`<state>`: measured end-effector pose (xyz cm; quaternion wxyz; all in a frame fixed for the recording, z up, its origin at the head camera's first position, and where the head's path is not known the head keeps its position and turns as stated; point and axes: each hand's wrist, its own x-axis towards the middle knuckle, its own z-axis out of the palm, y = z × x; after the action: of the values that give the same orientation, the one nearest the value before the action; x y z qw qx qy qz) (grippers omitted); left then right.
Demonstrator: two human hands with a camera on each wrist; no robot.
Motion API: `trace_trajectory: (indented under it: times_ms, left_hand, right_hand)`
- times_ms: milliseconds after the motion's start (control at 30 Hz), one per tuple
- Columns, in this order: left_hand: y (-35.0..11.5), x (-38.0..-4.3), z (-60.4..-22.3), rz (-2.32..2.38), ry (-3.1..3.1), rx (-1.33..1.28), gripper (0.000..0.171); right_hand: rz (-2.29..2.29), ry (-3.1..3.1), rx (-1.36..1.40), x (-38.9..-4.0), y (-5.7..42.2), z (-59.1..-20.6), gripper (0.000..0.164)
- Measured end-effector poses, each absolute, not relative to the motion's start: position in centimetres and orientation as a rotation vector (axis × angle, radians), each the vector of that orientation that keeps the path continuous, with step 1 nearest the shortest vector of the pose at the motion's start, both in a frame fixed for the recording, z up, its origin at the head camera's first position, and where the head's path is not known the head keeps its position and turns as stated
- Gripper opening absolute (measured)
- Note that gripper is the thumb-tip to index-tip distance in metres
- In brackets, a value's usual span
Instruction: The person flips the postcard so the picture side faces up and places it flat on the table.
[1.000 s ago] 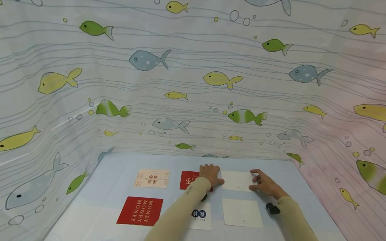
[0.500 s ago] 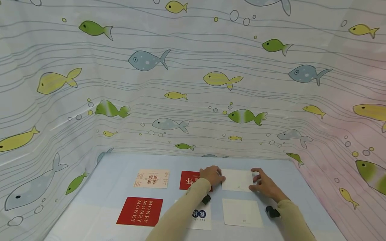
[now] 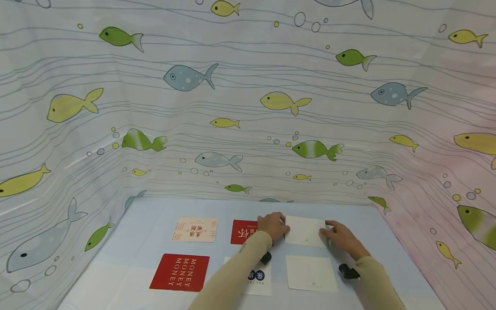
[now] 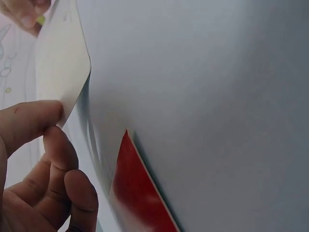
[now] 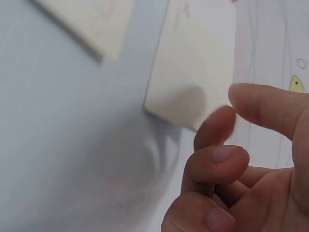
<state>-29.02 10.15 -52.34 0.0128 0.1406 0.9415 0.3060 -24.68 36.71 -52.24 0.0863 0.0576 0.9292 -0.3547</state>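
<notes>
A cream-white card with a tiny mark near its lower edge is in the back row of the head view, raised off the table along its near side. My left hand pinches its left edge between thumb and forefinger, as the left wrist view shows on the card. At the opposite edge, my right hand has thumb and forefinger at a corner of the card, pinching it, with the other fingers curled. My left hand partly covers a red card beside it.
Another cream-white card lies in front. A white card with blue circles is partly under the left sleeve. Further left are a red MONEY card and a peach card. A fish-patterned curtain surrounds the table.
The cream-white card has risen slightly and shifted a little right. My right thumb and forefinger have closed on its right edge. My left hand's fingers have drawn in to its left edge.
</notes>
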Motion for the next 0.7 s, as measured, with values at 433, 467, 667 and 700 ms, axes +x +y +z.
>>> trace_trajectory:
  times_ms: [433, 467, 667, 700]
  left_hand:
    - [10.7, -29.2, -53.1, 0.998, 2.877, 0.377, 0.025]
    - [10.7, -29.1, -52.9, 1.012, 2.861, 0.363, 0.026]
    - [10.5, -28.7, -52.1, 1.072, 2.829, 0.344, 0.022]
    - [10.5, -28.7, -52.0, 1.082, 2.828, 0.35, 0.021]
  right_hand:
    - [-1.25, 2.699, 0.249, -24.4, 36.4, -51.9, 0.055]
    - [-1.256, 2.697, 0.251, -24.4, 36.5, -52.0, 0.055]
    - [-1.285, 2.706, 0.219, -24.4, 36.5, -52.0, 0.054]
    - [-1.286, 2.708, 0.215, -24.4, 36.5, -51.9, 0.053]
